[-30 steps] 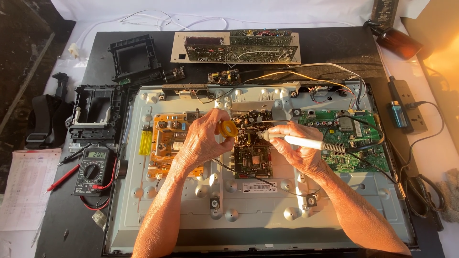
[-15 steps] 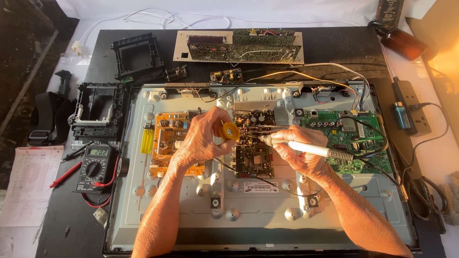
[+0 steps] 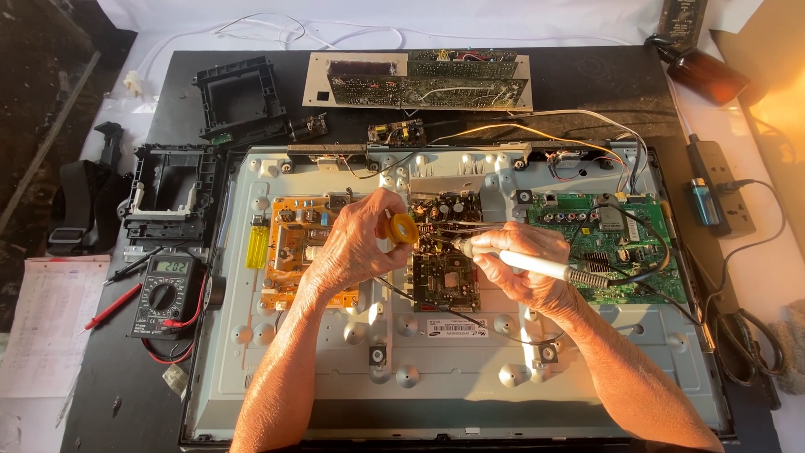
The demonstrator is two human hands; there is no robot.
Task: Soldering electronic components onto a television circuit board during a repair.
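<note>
My left hand (image 3: 356, 243) grips a small yellow spool of solder (image 3: 401, 228) over the middle of an opened television back panel (image 3: 453, 344). My right hand (image 3: 524, 264) holds a white-handled soldering iron (image 3: 537, 267), its tip pointing left toward the spool. Both hover just above a small dark circuit board (image 3: 446, 252) at the panel's centre. An orange board (image 3: 293, 252) lies left of it and a green board (image 3: 612, 243) lies to the right.
A multimeter (image 3: 166, 289) with red and black leads sits at the left. A yellow lighter (image 3: 257, 246) rests on the panel. Black plastic frames (image 3: 172, 193) lie at upper left, a long circuit board (image 3: 419, 81) at the back, a power strip (image 3: 717, 184) at right.
The iron's tip has edged left, closer to the spool; both hands stay over the centre board with little other movement.
</note>
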